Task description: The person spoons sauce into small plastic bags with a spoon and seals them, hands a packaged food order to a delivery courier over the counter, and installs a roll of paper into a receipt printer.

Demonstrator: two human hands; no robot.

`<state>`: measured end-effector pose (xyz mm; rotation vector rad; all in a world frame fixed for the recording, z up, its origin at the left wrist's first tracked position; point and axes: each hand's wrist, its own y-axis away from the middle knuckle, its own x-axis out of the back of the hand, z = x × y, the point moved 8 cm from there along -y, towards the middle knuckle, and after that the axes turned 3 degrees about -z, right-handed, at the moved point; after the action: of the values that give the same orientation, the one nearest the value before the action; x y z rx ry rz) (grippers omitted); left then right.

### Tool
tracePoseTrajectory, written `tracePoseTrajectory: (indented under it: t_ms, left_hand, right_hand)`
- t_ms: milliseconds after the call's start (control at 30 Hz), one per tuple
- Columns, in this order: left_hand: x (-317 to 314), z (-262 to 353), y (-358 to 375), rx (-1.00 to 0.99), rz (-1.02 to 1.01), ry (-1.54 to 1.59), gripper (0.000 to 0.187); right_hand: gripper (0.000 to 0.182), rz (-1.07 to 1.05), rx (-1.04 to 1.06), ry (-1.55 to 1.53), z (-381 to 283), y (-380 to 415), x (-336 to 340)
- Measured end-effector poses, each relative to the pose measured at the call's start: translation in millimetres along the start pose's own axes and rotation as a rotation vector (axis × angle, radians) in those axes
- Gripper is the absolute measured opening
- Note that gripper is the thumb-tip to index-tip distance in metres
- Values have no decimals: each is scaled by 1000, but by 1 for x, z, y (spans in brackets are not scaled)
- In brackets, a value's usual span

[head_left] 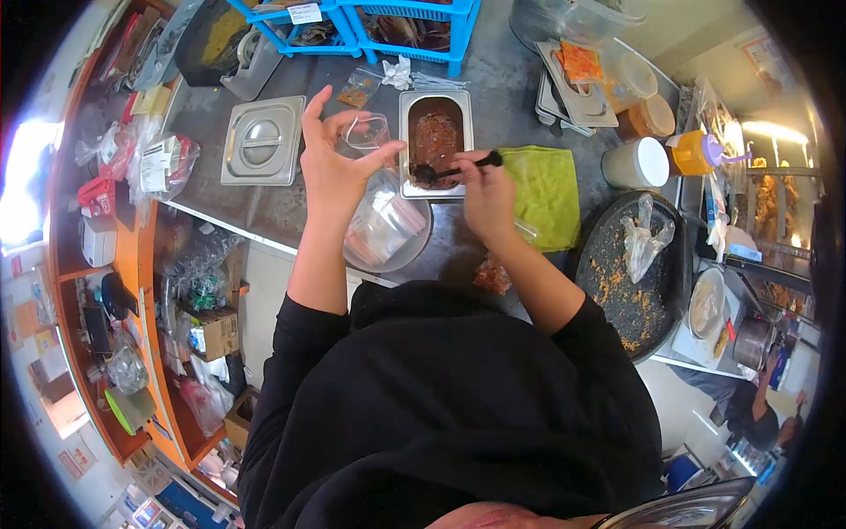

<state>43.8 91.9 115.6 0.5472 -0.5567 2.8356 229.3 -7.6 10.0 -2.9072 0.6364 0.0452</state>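
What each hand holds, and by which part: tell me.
The left hand holds a clear cup by its side, between thumb and fingers; the right hand holds a black utensil by its handle.

From my head, the one camera is looking forward and steeply down, taking in my black long-sleeved top (493, 388) from close up at the bottom. It is catching my left hand (342, 159) and right hand (487, 194) farther out, above the grey metal table (498, 53). The wide lens is curving the tall orange wooden shelves (141, 317) at the left.
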Motion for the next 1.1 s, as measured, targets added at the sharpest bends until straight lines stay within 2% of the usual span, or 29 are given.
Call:
tracePoseTrajectory:
  t_ms: [200, 300, 400, 500, 600, 733, 767, 867, 1033, 1100]
  left_hand:
    - [3, -9, 8, 29, 14, -1, 98]
    - [0, -15, 11, 53, -4, -23, 98]
    - [-5, -19, 14, 55, -23, -46, 99]
    - [-11, -15, 16, 34, -64, -109, 100]
    - [-20, -7, 17, -4, -106, -142, 101]
    - [-29, 6, 16, -19, -134, -154, 102]
    - [-30, 10, 16, -9, -138, -154, 103]
    - [-30, 12, 15, 14, -112, -134, 106]
    - [-25, 18, 14, -1, -87, -72, 106]
    - [-25, 14, 14, -38, -91, -51, 108]
  right_hand:
    - [16, 280, -127, -220, 12, -11, 43]
    - [19, 378, -339, -374, 35, -6, 53]
    - [20, 414, -371, -458, 32, -5, 60]
    - [19, 370, -167, -512, 0, -17, 68]
    - [19, 299, 116, -435, -67, -26, 65]
    - [11, 56, 598, -175, -150, -19, 40]
    - [7, 54, 693, -168, -165, -13, 31]
    - [10, -124, 980, 33, -186, -1, 13]
    - [28, -230, 997, 126, -200, 7, -1]
    - [27, -233, 1011, 129, -201, 10, -4]
